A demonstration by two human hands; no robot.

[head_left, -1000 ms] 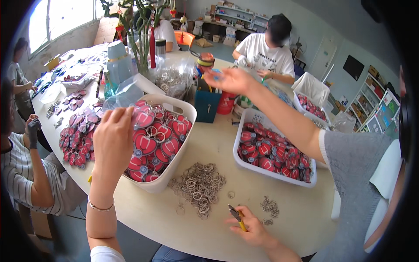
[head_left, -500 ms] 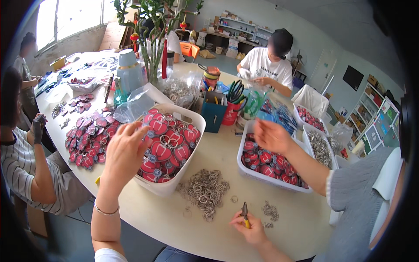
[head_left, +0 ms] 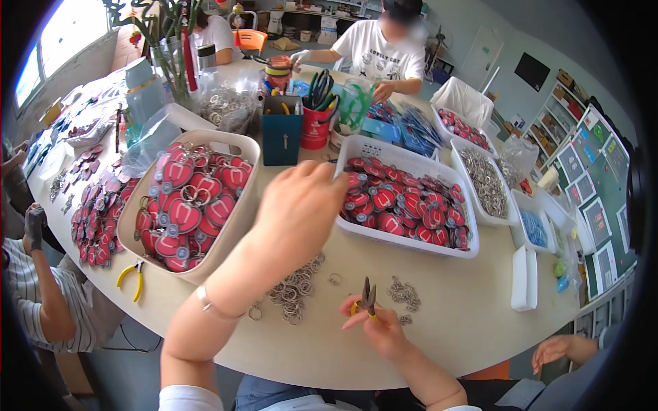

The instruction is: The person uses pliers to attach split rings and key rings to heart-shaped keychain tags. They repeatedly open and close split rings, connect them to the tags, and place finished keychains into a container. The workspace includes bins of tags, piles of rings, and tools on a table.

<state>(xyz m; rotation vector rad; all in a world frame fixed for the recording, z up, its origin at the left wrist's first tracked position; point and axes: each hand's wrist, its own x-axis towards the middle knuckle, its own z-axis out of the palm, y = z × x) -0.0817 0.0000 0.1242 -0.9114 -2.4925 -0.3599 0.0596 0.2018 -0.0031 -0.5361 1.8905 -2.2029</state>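
Observation:
My left hand [head_left: 291, 209] reaches across to the left end of a white basket [head_left: 411, 243] filled with red apple-shaped key tags [head_left: 391, 202]. Its fingers are bent together at the rim; whether a tag is between them is hidden. Low over the table, my right hand [head_left: 384, 334] holds pliers [head_left: 369, 296] with yellow handles, jaws pointing up. Below my left forearm lies a pile of metal split rings [head_left: 295, 291], with one loose ring [head_left: 334, 279] beside it. A small heap of metal links [head_left: 404, 294] sits right of the pliers.
A cream bin [head_left: 236, 147] full of red tags stands left, with yellow-handled pliers [head_left: 131, 281] beside it. Behind are a dark green pen box [head_left: 282, 137] and a red cup [head_left: 315, 127]. Co-workers sit left and opposite; another person's hand [head_left: 562, 351] is at right.
My left hand has moved right, from the cream bin to the white basket. My right hand still holds the pliers. The neighbour's arm at right has withdrawn from the basket. The view has shifted.

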